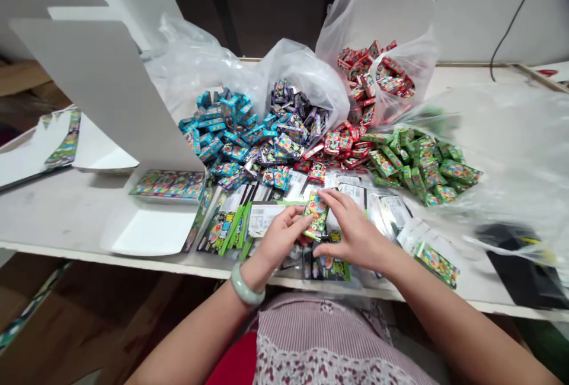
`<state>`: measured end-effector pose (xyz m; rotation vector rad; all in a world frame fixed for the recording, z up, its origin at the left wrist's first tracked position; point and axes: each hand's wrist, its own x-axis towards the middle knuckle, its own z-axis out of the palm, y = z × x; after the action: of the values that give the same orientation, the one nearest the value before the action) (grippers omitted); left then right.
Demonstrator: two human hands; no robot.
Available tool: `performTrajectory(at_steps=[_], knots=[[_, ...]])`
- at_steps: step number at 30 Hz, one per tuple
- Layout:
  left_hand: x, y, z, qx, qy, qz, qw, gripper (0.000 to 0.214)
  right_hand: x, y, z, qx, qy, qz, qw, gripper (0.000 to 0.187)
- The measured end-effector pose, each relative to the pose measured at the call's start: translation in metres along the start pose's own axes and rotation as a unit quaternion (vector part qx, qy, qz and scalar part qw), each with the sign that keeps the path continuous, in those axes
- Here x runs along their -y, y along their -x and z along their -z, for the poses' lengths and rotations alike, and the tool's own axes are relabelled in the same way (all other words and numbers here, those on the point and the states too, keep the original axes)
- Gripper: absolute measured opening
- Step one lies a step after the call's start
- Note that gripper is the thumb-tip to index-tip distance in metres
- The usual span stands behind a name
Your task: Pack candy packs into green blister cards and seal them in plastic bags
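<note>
My left hand (282, 236), with a pale green bangle at the wrist, pinches a small, colourful green candy box (316, 214). At its upper right edge are the fingertips of my right hand (355, 231), whose thumb is spread apart below. Beneath both hands lie several flat printed plastic pouches (262, 219) with black and green edges. Behind them spread loose piles of small boxes: blue boxes (222, 124), purple boxes (296, 118), red boxes (342, 142) and green boxes (418, 159).
An open white carton (149, 234) on the left holds a row of colourful boxes (169, 184). Clear plastic bags (306, 67) stand behind the piles. A green packet (438, 263) and a black flat item (520, 260) lie rightward on the white table (106, 242).
</note>
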<state>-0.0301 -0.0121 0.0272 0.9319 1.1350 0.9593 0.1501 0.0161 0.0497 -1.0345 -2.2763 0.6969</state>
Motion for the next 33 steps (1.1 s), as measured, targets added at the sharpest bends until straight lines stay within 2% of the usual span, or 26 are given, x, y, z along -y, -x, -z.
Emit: performTrajectory(at_steps=[1,3,5,6,8,10,11,13,16,20,22,27,29,33], knots=[[0.000,0.001,0.000,0.004,-0.006,-0.002,1.000,0.035,0.002,0.003,-0.002,0.001,0.026,0.004,1.000,0.086],[-0.003,0.003,0.005,0.017,-0.051,-0.027,0.998,0.036,0.002,0.007,-0.003,-0.017,0.054,0.003,0.998,0.074],[-0.009,0.004,0.018,0.006,-0.166,-0.104,0.981,0.043,-0.004,0.007,-0.001,-0.036,0.059,0.006,0.998,0.065],[-0.013,0.005,0.027,-0.004,-0.250,-0.153,0.956,0.052,-0.010,0.008,0.002,-0.044,0.059,0.008,0.997,0.063],[-0.019,0.004,0.048,-0.006,-0.431,-0.228,0.873,0.074,-0.024,0.009,0.009,-0.067,0.060,0.001,0.996,0.064],[-0.020,0.002,0.067,0.038,-0.557,-0.241,0.794,0.091,-0.039,0.011,0.014,-0.086,0.066,-0.012,0.994,0.066],[-0.020,0.000,0.073,0.062,-0.594,-0.236,0.767,0.095,-0.044,0.011,0.015,-0.088,0.070,-0.015,0.994,0.066],[-0.017,-0.002,0.079,0.087,-0.630,-0.226,0.738,0.097,-0.051,0.011,0.012,-0.084,0.074,-0.015,0.994,0.063],[-0.015,-0.003,0.078,0.080,-0.642,-0.237,0.725,0.093,-0.051,0.009,0.006,-0.096,0.080,-0.008,0.992,0.059],[-0.020,0.005,0.082,0.046,-0.620,-0.274,0.734,0.093,-0.043,0.006,0.010,-0.159,0.118,-0.003,0.980,0.056],[-0.022,0.010,0.087,0.045,-0.605,-0.284,0.742,0.093,-0.038,0.006,0.016,-0.134,0.132,0.013,0.982,0.057],[-0.022,0.017,0.096,0.042,-0.606,-0.303,0.734,0.094,-0.029,0.009,0.026,0.025,0.137,0.074,0.988,0.059],[-0.020,0.017,0.097,0.045,-0.609,-0.303,0.732,0.094,-0.027,0.010,0.030,0.030,0.152,0.065,0.986,0.058],[-0.015,0.017,0.097,0.057,-0.602,-0.291,0.742,0.094,-0.025,0.010,0.036,-0.039,0.190,0.040,0.980,0.058]])
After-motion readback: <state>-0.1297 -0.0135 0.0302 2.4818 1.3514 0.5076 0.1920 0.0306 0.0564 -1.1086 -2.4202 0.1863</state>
